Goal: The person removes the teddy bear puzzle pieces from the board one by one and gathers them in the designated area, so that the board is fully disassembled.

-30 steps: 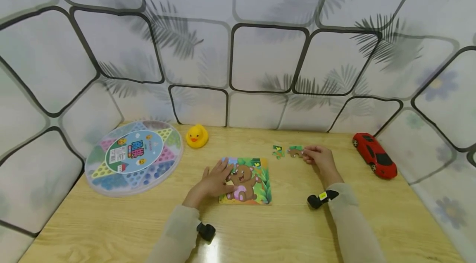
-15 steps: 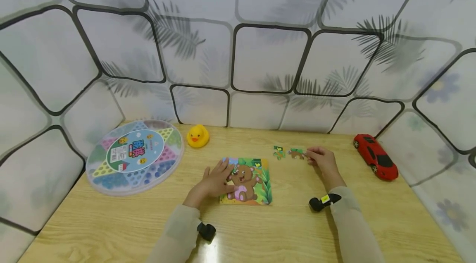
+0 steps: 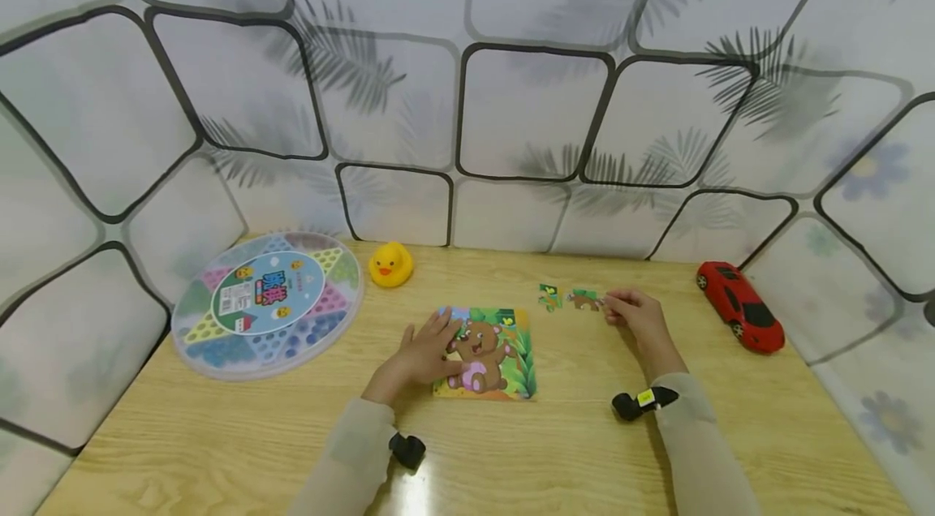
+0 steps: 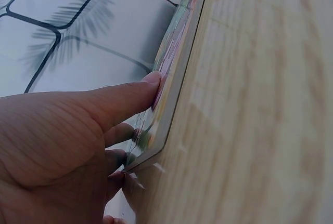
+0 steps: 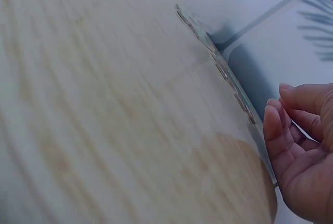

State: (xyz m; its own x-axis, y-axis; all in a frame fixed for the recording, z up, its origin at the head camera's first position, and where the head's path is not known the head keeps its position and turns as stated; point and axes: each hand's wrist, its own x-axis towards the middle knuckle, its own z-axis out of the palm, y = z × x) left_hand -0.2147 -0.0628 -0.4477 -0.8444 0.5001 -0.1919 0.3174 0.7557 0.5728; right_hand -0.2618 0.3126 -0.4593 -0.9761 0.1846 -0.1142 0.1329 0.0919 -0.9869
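Note:
A square bear picture puzzle [image 3: 488, 354] lies flat on the wooden table. My left hand [image 3: 420, 354] rests on its left side, fingers extended; the left wrist view has the thumb [image 4: 151, 78] on the picture near the board's edge. Farther right lie two small flat puzzle groups: a green-and-orange one [image 3: 549, 298] and a brown-and-green one [image 3: 583, 301]. At the right end of the latter is my right hand [image 3: 637, 313], fingers loosely bent. The right wrist view shows a small gap between its fingertips and the pieces [image 5: 223, 68], with nothing visible in its grasp.
At the left lies a round Chinese checkers board [image 3: 266, 305] in clear wrapping. A yellow rubber duck [image 3: 390, 264] stands near the back edge, and a red toy car [image 3: 739, 307] at the far right. Patterned cloth [image 3: 526, 110] rises behind the table [image 3: 511, 459].
My right hand has drawn slightly right, away from the brown-and-green pieces, which stay on the table. The left hand keeps its place on the bear puzzle. The head view has shifted slightly.

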